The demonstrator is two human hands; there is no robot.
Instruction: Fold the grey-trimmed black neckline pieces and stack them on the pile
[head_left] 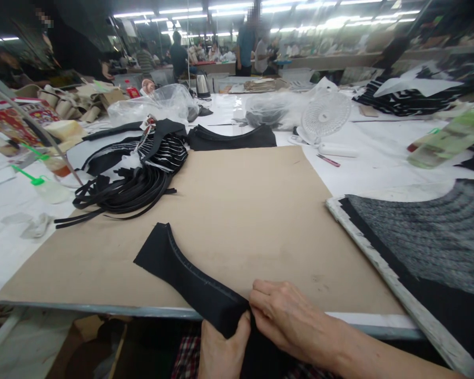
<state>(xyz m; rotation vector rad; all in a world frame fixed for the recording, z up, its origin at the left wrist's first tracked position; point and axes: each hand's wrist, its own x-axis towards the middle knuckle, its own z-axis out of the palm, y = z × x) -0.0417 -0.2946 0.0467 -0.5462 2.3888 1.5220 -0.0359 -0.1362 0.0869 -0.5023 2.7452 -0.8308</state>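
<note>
A curved black fabric piece with a raised, folded edge lies partly on brown paper and hangs over the table's front edge. My left hand grips it from below, with the thumb on top near the edge. Just to the right, my right hand pinches the folded rim, its fingertips pressed together. Both hands touch the cloth near each other. The lower end of the piece drops toward my lap.
Black strips are bundled at the left. More black pieces lie at the back. A small white fan, a red cutter and a green bottle stand or lie rightward. A board with grey-black fabric fills the right.
</note>
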